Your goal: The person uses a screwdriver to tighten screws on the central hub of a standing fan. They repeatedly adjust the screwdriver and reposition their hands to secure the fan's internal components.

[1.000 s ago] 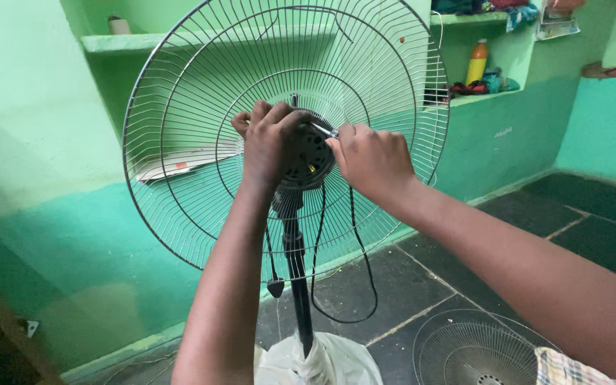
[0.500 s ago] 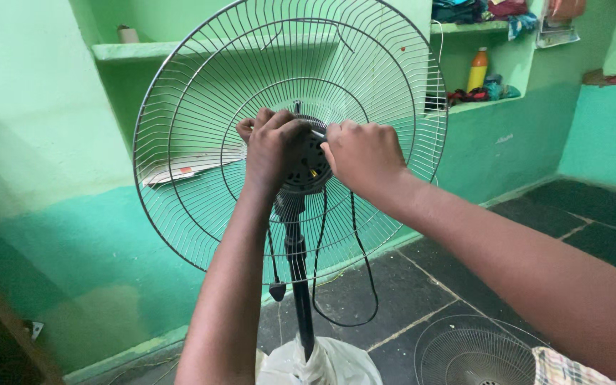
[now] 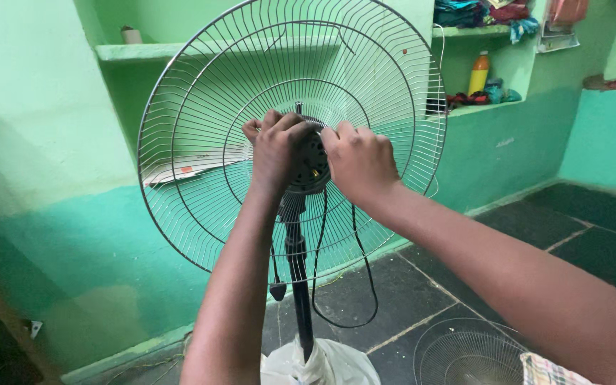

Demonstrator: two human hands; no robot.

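green walls (image 3: 44, 142), dark tiled floor (image 3: 465, 271), cluttered wall shelves (image 3: 486, 107)

Shiny metal wire guard (image 3: 201, 107) — matt plastic hub (image 3: 311, 167)

Both bare arms are reaching forward and up, converging at the middle. The left hand (image 3: 279, 146) is curling its fingers in a closed grip, knuckles facing the camera. The right hand (image 3: 360, 162) is pressing close beside it, fingers bent inward, wrist slightly angled.

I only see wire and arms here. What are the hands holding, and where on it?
Both hands, left hand and right hand, grip the fan's black hub at the centre of the grille.
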